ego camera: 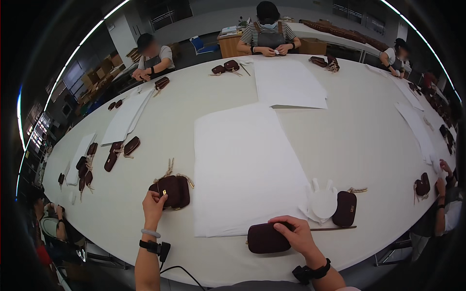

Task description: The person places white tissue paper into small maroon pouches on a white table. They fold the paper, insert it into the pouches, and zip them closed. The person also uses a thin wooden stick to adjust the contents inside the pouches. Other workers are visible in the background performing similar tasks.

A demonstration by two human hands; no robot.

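My left hand (153,205) pinches a dark burgundy zip pouch (159,186) with a small gold plate, thumb on its front. Pressed against its right side is another burgundy pouch (183,192). Beige cords with gold tips stick out beyond the pair. My right hand (296,232) grips the right end of a third burgundy pouch (265,238), which lies by the near edge of a large white paper sheet (247,163). Fingers cover part of that pouch's top. To its right are a round white item with finger-like strips (322,203) and a burgundy pouch with gold lettering (344,209).
A thin brown rod (336,228) lies right of my right hand. More paper (287,80) and pouches (123,152) are spread over the white oval table (174,123). Several people sit around it, one person (267,34) opposite. A black cable (182,268) hangs near my left wrist.
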